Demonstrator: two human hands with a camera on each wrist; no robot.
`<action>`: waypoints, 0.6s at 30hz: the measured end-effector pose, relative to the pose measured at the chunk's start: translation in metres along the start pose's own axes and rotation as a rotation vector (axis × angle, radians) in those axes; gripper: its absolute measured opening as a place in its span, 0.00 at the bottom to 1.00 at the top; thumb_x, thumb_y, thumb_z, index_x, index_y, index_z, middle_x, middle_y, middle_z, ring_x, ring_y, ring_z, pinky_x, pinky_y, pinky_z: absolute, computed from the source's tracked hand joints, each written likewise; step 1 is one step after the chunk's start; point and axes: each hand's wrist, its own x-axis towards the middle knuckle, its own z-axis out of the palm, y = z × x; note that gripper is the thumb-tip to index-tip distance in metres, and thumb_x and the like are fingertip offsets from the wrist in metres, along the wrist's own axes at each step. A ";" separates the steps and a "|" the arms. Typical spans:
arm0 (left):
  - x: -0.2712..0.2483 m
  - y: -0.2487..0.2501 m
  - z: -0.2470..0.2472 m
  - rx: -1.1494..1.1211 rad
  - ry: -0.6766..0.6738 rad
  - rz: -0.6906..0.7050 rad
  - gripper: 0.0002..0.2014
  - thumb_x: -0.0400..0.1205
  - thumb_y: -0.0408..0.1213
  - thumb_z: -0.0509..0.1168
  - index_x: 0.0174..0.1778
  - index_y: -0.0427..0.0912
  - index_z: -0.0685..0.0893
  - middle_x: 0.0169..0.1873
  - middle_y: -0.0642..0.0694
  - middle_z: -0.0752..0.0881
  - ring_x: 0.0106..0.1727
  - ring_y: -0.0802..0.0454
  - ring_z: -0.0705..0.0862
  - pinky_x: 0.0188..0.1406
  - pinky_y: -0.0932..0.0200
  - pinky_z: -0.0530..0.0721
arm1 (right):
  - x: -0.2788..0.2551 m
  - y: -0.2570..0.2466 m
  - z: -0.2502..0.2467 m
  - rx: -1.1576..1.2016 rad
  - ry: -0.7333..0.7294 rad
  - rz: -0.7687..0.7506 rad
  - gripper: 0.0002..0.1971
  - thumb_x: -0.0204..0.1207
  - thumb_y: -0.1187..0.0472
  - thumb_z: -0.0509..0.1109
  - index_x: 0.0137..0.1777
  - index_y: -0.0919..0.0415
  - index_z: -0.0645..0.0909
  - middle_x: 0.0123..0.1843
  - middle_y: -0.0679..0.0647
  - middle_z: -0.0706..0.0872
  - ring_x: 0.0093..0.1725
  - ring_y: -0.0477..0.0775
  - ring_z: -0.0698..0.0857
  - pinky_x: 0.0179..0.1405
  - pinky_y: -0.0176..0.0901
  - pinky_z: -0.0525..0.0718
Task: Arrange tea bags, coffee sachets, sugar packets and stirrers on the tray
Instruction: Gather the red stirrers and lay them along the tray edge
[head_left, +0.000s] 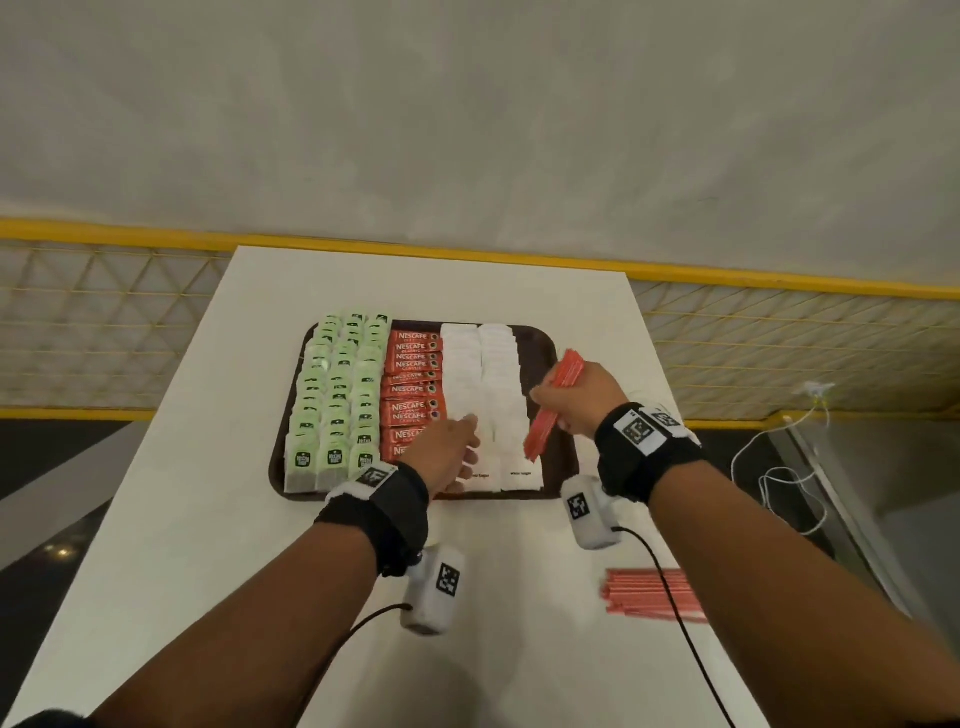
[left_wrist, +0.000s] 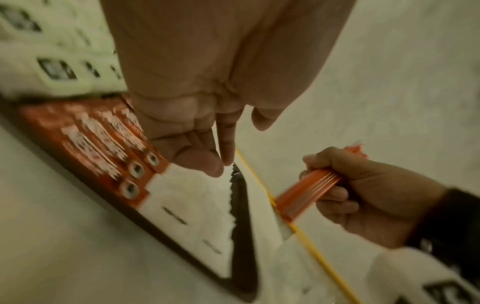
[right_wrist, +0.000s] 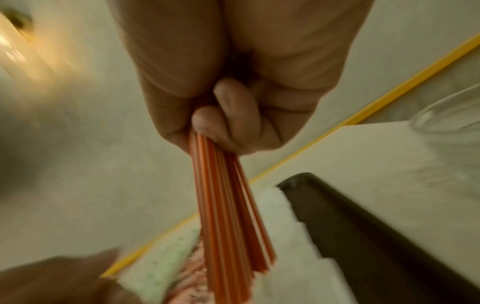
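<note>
White tabletop (head_left: 218, 519) against a pale wall, with a yellow-railed mesh fence behind it; a dark brown tray (head_left: 551, 349) sits at mid-table.

Right hand (head_left: 582, 397) holds a bundle of red stirrers (head_left: 551, 405), fingers curled fully round the middle of the bundle. Both ends stick out of the fist: upper end points away and to the right, lower end angles down toward the tray's bare right strip. In the right wrist view the bundle fans slightly past the fingers (right_wrist: 228, 115). Whether it touches the tray cannot be told.

Tray contents, left to right: green tea bags (head_left: 337, 405) in three columns, red coffee sachets (head_left: 413, 374) in one column, white sugar packets (head_left: 501, 395) in two columns. The bare strip lies just beside the right sugar column.

Left hand (head_left: 447, 452) lies over the near end of the sugar packets, fingers extended and relaxed, holding nothing; contact is unclear through blur.

More red stirrers (head_left: 649, 592) lie flat on the table near the right forearm, partly hidden by it. Both wrists wear black straps with white camera units.
</note>
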 end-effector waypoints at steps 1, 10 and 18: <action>0.005 -0.008 -0.003 0.179 0.043 0.061 0.18 0.88 0.50 0.58 0.50 0.37 0.81 0.43 0.40 0.84 0.39 0.48 0.80 0.42 0.51 0.82 | 0.010 0.011 -0.001 -0.096 -0.006 0.039 0.09 0.72 0.58 0.73 0.37 0.64 0.82 0.31 0.56 0.83 0.31 0.56 0.83 0.39 0.50 0.86; 0.016 -0.050 -0.011 1.037 0.021 0.268 0.11 0.81 0.39 0.68 0.59 0.46 0.84 0.59 0.48 0.82 0.59 0.49 0.81 0.63 0.57 0.80 | 0.055 0.043 0.019 -0.421 -0.139 0.167 0.12 0.74 0.55 0.74 0.43 0.62 0.75 0.39 0.54 0.79 0.40 0.55 0.81 0.39 0.44 0.81; 0.021 -0.056 -0.024 1.111 0.074 0.239 0.13 0.83 0.37 0.67 0.63 0.47 0.85 0.62 0.46 0.84 0.63 0.46 0.82 0.63 0.59 0.77 | 0.070 0.062 0.039 -0.528 -0.153 0.202 0.22 0.75 0.52 0.74 0.62 0.67 0.78 0.59 0.61 0.85 0.59 0.62 0.85 0.53 0.47 0.81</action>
